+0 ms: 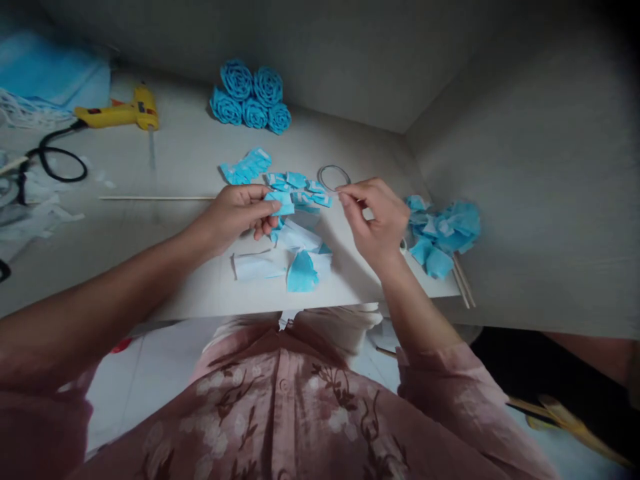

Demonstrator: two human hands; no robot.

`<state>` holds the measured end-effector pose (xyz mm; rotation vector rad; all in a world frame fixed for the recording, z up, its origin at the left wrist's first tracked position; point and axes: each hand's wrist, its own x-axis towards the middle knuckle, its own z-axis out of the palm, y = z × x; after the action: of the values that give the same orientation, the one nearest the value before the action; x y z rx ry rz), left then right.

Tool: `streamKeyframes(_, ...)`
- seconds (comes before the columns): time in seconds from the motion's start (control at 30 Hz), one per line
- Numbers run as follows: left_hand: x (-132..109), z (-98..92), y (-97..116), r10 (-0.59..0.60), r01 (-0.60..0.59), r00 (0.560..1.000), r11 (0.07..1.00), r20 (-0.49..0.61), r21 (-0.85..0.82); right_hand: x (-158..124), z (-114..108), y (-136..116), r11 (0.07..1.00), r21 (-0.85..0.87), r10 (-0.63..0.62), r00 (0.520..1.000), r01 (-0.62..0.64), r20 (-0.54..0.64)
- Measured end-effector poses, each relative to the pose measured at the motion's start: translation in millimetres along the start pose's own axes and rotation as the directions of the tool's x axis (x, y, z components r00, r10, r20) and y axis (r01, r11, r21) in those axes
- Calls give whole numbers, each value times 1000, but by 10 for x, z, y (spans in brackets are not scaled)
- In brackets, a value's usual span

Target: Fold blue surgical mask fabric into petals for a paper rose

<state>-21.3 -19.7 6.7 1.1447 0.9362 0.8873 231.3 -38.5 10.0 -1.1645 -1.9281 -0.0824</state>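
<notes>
Between the thumb and fingers of my left hand (235,213) is a small folded blue fabric piece (285,203). My right hand (377,217) is closed in a pinch beside it; whatever its fingertips hold is too small to make out. Just behind those fingertips lies a thin wire ring (320,175). Several gathered blue strips (296,180) lie beyond my left fingertips, with a larger blue bundle (247,167) farther back. Under my hands are white fabric pieces (260,265) and a blue cut piece (302,272) near the table edge.
Several rolled blue rosettes (255,97) are stacked against the back wall. A yellow glue gun (120,115) with a black cord stands at the left, beside blue sheets (55,70) and white scraps. A thin stick (155,197) lies flat. Crumpled blue pieces (443,230) sit at the right.
</notes>
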Motion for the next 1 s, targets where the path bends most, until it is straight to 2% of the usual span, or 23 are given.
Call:
streamKeyframes(0.07, -5, -14, -19, 19, -20, 1000, 1000, 13, 19, 94, 130, -100, 986, -26, -163, 987, 163, 17)
streamKeyframes(0.13, -10, -25, -25, 31, -32, 999, 999, 22, 39, 142, 258, -122, 964, -38, -261, 964, 263, 41)
streamKeyframes(0.23, -10, -30, -25, 31, -33, 999, 998, 26, 56, 162, 393, -87, 935, -41, -349, 933, 353, 89)
streamKeyframes(0.37, 0, -23, -28, 15, -15, 1000, 999, 2, 34, 177, 454, -57, 896, -89, -425, 898, 435, 112)
streamKeyframes(0.53, -1, -17, -23, -6, 6, 1000, 999, -11, 32, 190, 460, -57, 820, -141, -555, 831, 555, 46)
streamKeyframes(0.6, -3, -17, -21, -10, 10, 1000, 999, -10, 32, 181, 463, -47, 803, -140, -579, 814, 579, 50)
streamKeyframes(0.73, 5, -17, -32, -11, 11, 1000, 1000, -3, 17, 154, 480, -29, 801, -144, -568, 814, 580, 121)
streamKeyframes(0.9, 19, -11, -25, -73, 73, 997, 995, 2, -71, 141, 505, -44, 751, -170, -636, 768, 638, 76)
streamKeyframes(1.0, 31, -32, -3, -133, 132, 991, 984, 0, -117, 175, 469, -49, 771, -79, -614, 771, 632, 170)
